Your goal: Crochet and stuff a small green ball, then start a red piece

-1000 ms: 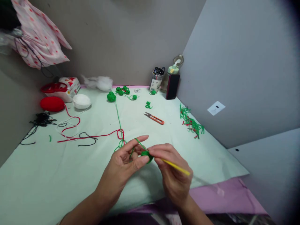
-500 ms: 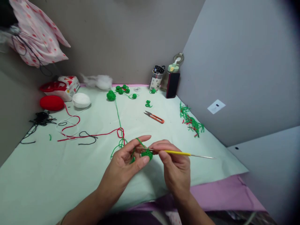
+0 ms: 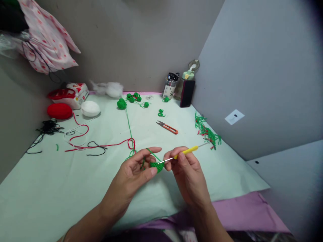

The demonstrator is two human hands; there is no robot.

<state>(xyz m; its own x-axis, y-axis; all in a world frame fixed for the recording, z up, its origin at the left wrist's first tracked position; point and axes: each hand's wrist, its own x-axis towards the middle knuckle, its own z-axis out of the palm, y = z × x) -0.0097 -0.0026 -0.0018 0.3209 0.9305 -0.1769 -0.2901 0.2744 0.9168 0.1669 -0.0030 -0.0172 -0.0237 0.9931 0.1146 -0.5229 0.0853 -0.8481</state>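
Note:
My left hand (image 3: 133, 174) pinches a small green crochet piece (image 3: 158, 166) between thumb and fingers. Green yarn runs over its raised index finger down to the piece. In my right hand (image 3: 190, 171) is a crochet hook (image 3: 188, 152) with a yellow grip, held like a pencil. The hook's metal tip meets the upper edge of the piece, and its other end points up to the right. From the left hand, the yarn leads back across the table to a green yarn ball (image 3: 121, 104).
Thread snips (image 3: 167, 127) lie beyond the hands. Left are a red yarn ball (image 3: 60, 111), a white yarn ball (image 3: 91, 109) and black yarn (image 3: 49, 127). Green and red scraps (image 3: 208, 132) lie right. A phone (image 3: 187, 93) leans by a pen cup (image 3: 169, 88).
The hook has turned from nearly level to slanting, its back end now higher, as my right hand rotated. More of the crochet piece shows. The whole view has shifted slightly.

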